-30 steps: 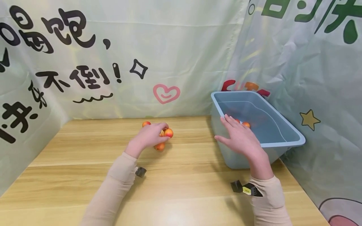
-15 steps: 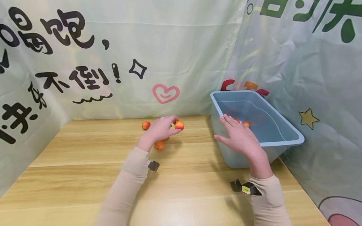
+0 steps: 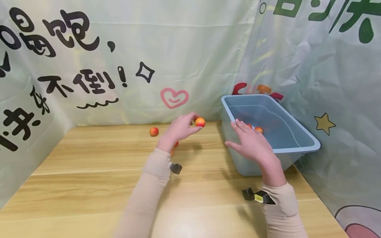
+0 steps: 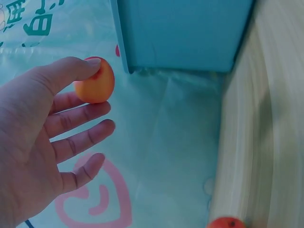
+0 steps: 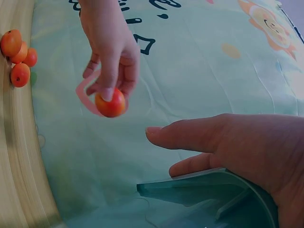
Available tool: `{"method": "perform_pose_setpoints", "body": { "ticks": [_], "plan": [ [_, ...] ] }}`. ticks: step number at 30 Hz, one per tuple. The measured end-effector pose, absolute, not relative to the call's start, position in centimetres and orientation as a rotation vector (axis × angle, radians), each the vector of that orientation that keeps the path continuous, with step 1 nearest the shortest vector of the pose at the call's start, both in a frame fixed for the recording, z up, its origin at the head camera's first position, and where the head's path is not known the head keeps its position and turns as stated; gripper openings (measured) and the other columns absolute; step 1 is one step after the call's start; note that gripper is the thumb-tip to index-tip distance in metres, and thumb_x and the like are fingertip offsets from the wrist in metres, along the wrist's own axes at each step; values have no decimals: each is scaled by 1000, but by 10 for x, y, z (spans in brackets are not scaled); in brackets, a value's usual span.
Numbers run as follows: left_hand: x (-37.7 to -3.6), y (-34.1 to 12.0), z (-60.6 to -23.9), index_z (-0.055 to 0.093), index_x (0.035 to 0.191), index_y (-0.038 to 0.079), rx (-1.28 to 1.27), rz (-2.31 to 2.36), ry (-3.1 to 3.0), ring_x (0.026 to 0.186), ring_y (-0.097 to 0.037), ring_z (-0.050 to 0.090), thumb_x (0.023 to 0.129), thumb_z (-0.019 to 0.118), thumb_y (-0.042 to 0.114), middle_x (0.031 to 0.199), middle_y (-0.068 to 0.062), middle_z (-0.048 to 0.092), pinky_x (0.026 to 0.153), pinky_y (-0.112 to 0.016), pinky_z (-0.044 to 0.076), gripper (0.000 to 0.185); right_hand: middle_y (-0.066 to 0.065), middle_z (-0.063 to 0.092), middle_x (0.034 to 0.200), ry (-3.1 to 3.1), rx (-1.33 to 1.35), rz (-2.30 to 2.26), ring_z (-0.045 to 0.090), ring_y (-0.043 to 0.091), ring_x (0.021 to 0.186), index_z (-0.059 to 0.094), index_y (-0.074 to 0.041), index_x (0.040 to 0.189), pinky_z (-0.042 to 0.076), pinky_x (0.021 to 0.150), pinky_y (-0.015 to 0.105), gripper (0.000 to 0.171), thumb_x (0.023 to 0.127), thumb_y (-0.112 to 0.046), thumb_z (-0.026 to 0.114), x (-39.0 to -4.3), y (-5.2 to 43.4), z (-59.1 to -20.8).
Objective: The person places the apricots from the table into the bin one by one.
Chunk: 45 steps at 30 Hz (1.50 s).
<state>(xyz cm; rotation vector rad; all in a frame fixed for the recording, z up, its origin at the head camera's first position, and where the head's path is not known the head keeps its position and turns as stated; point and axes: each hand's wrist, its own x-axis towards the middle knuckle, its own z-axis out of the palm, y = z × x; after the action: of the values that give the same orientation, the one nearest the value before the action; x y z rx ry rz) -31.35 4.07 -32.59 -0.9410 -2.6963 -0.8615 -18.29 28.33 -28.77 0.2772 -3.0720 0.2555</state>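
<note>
Backdrop lettering reads "不倒!" while left hand pinches a fruit, right hand straight-fingered at a bin.

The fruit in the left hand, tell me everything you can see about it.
The fruit is small, round to slightly oval, and orange-yellow with red patches. Its skin looks smooth; whether it is real or plastic I can't tell. It looks whole, with no stem showing. The left hand pinches it between the thumb and fingers, which hide part of it. It is held up above the wooden table, apart from the blue bin and to its left in the head view.
</note>
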Motion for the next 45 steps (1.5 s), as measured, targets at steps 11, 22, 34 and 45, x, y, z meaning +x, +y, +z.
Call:
{"method": "perform_pose_setpoints", "body": {
  "ticks": [11, 22, 34, 45],
  "plan": [
    [-319, 73, -306, 57, 123, 19, -958, -1003, -2615, 93, -16, 62, 88, 71, 37, 112, 2, 65, 83, -30, 51, 42, 17, 18, 162, -3079, 265, 249, 19, 38, 149, 23, -9, 155, 22, 114, 63, 82, 93, -51, 56, -184, 285, -287],
    [-325, 95, -290, 56, 127, 18, -971, -1001, -2607, 91, -13, 60, 89, 70, 36, 116, 2, 65, 82, -28, 51, 44, 16, 17, 163, -3073, 272, 253, 19, 37, 150, 22, -10, 156, 22, 114, 64, 82, 94, -52, 56, -184, 283, -286],
    [-333, 128, -280, 52, 133, 17, -1048, -813, -2604, 106, -17, 62, 91, 68, 36, 124, 1, 63, 93, -28, 50, 49, 16, 18, 163, -3073, 277, 240, 18, 36, 150, 22, -10, 155, 21, 114, 64, 81, 94, -51, 56, -184, 284, -287],
    [-342, 158, -274, 47, 138, 23, -1060, -560, -2657, 111, -9, 59, 94, 63, 40, 132, 7, 59, 93, -30, 51, 50, 16, 18, 162, -3067, 291, 232, 19, 36, 150, 22, -10, 155, 22, 114, 63, 80, 94, -50, 56, -184, 284, -286]
  ]
}}
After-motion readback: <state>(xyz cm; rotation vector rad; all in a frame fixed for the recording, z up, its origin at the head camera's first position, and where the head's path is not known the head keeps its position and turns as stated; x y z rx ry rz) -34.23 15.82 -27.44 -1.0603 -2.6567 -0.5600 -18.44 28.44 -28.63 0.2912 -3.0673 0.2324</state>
